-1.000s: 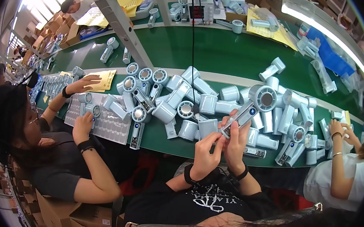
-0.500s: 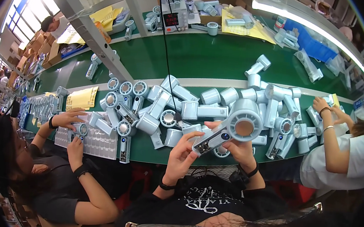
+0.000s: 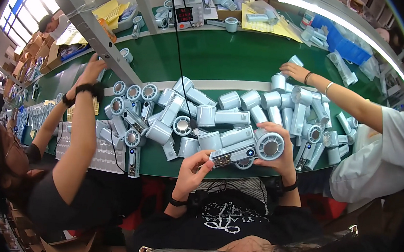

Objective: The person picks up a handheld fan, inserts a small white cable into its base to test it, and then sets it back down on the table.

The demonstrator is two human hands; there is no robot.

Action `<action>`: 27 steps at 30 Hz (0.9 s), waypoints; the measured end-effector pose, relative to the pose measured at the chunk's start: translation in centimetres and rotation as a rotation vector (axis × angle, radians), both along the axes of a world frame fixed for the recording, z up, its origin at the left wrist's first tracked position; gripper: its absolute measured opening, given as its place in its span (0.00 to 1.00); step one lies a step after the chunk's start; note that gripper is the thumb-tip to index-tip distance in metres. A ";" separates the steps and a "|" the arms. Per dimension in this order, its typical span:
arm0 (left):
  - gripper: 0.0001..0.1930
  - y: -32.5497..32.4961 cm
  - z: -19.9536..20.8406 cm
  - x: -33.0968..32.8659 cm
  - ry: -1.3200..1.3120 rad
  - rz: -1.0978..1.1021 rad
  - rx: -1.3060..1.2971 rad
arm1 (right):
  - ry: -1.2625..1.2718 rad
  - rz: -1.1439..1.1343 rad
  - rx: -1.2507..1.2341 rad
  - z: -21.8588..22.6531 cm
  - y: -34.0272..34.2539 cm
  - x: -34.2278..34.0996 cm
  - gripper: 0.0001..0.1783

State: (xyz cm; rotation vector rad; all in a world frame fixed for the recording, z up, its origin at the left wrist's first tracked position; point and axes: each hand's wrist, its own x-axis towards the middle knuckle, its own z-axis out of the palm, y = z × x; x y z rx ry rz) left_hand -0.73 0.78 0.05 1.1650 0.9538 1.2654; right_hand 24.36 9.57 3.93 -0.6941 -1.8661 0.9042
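A light-blue handheld fan (image 3: 232, 153) is held between my two hands above the near edge of the bench, its handle slanting down to the left. Part of the handle is uncovered and shows a circuit board; beside it is a round dark-blue spot. My left hand (image 3: 191, 174) pinches the handle's end between thumb and fingers. Around the round, grilled head, my right hand (image 3: 284, 158) grips from the right, its fingers partly hidden behind it. Just beyond lies a heap of similar fans (image 3: 206, 116), some with open handles.
A white compartment tray (image 3: 79, 151) lies to the left beside a co-worker, whose arm (image 3: 79, 129) reaches far left. Another co-worker's arm (image 3: 349, 95) stretches over the heap from the right. A black cable (image 3: 177, 52) hangs down ahead. Farther back stand a display unit (image 3: 184, 18) and blue bin (image 3: 346, 46).
The fan has been lowered and tipped flatter, still in both hands. The left co-worker's arm has swung up and away; the right one's now reaches a fan at the back.
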 end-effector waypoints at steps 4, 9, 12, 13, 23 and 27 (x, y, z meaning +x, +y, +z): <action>0.11 0.0 0.3 0.4 0.065 0.065 0.011 | 0.044 0.020 0.099 -0.1 0.4 -0.4 0.44; 0.13 0.1 0.7 1.0 0.125 0.119 0.096 | 0.041 -0.008 0.344 0.1 0.7 -0.9 0.45; 0.14 0.1 1.2 1.2 0.205 0.209 0.153 | 0.079 0.001 0.446 -0.1 0.7 -1.3 0.46; 0.14 0.2 1.2 1.1 0.208 0.214 0.149 | 0.099 0.004 0.523 0.1 0.6 -1.6 0.45; 0.11 0.0 2.2 -1.6 0.253 0.761 0.389 | 1.177 0.001 0.128 6.6 -2.0 3.6 0.55; 0.10 -0.7 2.4 -2.6 0.476 0.620 0.391 | 0.932 0.434 0.020 8.9 -0.6 5.4 0.52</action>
